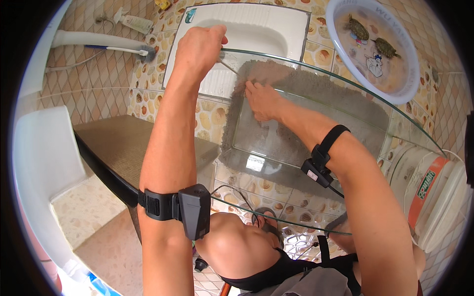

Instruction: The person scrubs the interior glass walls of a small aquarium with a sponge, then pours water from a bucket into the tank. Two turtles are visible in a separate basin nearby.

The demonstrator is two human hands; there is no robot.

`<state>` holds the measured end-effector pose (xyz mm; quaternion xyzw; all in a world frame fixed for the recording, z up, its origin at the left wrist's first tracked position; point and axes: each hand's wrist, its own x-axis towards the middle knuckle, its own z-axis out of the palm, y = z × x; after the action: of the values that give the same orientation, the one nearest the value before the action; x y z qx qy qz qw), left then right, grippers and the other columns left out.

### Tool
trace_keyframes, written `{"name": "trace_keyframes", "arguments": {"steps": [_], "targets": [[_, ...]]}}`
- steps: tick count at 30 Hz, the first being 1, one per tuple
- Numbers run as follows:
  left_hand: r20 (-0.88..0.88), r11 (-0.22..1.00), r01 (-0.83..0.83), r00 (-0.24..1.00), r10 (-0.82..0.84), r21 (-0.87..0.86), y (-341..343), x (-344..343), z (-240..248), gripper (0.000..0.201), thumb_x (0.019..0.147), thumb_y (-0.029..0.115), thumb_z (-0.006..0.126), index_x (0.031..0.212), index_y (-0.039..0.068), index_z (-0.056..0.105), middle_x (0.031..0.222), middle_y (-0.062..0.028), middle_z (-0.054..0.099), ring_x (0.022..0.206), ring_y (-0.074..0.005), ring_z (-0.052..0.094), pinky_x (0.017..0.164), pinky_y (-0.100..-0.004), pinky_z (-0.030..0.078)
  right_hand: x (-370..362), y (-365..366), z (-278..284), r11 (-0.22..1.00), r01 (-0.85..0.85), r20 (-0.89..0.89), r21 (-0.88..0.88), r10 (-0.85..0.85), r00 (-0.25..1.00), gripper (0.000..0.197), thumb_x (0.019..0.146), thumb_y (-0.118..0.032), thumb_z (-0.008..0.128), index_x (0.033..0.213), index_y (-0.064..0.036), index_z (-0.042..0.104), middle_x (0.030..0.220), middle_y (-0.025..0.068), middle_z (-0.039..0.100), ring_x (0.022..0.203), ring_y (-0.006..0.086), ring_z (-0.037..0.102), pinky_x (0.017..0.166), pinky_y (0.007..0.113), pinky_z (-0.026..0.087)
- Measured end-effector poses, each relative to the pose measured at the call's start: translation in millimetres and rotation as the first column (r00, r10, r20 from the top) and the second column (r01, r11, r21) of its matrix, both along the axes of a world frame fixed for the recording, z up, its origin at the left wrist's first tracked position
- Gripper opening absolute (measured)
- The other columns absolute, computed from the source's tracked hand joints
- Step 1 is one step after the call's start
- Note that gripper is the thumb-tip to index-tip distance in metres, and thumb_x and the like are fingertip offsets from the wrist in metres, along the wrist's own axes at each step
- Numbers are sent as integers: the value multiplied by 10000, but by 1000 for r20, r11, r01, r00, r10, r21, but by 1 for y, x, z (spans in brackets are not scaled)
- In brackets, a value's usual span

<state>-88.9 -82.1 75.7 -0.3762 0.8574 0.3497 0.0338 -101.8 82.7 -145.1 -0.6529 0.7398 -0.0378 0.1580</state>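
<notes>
A large clear glass tank [306,61] stands before me, with a band of wet grey grit [232,128] round its bottom panel. At its far left corner, my left hand [200,52] is closed over the upper rim. My right hand [264,101] reaches down inside, near that same corner. Its fingers are bent and pressed toward the gritty glass; what they hold, if anything, is hidden. Shallow water or wet glass reflects light on the bottom.
Behind the tank lies a white squat toilet [247,15]. Two turtles [385,48] sit in a pale blue basin [412,79] at far right. A white bucket with an orange band [427,192] stands right. At left are a toilet brush [121,49], a bottle [136,22] and a brown step [118,143].
</notes>
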Motion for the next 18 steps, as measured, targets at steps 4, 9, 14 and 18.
{"name": "trace_keyframes", "arguments": {"steps": [4,9,14,18], "targets": [[-26,1000,-17,1000,17,12,-1,0,-2,522,936,462,567,1065,-10,749,1108,-138,739,925,-245,669,801,-400,538,-10,-6,0,986,-96,71,134,87,994,696,796,-208,666,1410,79,509,1494,204,441,1241,317,548,954,445,524],[-6,1000,-10,1000,10,12,2,0,1,522,935,459,569,1062,-15,748,1110,-137,738,918,-248,667,788,-401,543,-3,-1,3,999,-34,94,-29,36,995,439,803,-183,635,1178,44,641,1347,208,571,1107,331,620,926,453,523],[-45,999,-16,999,17,37,4,1,3,525,930,459,567,1061,-17,745,1118,-141,735,911,-252,668,785,-401,544,12,-4,11,935,-355,222,27,340,914,259,821,-255,593,737,-41,713,777,166,715,775,356,684,914,512,490],[-30,1000,-12,999,13,24,2,1,2,523,928,459,570,1065,-15,744,1119,-138,735,909,-246,667,785,-398,543,6,-24,15,969,-242,88,-45,245,965,309,855,-296,546,759,-70,734,765,145,715,835,363,705,1006,577,431]]}}
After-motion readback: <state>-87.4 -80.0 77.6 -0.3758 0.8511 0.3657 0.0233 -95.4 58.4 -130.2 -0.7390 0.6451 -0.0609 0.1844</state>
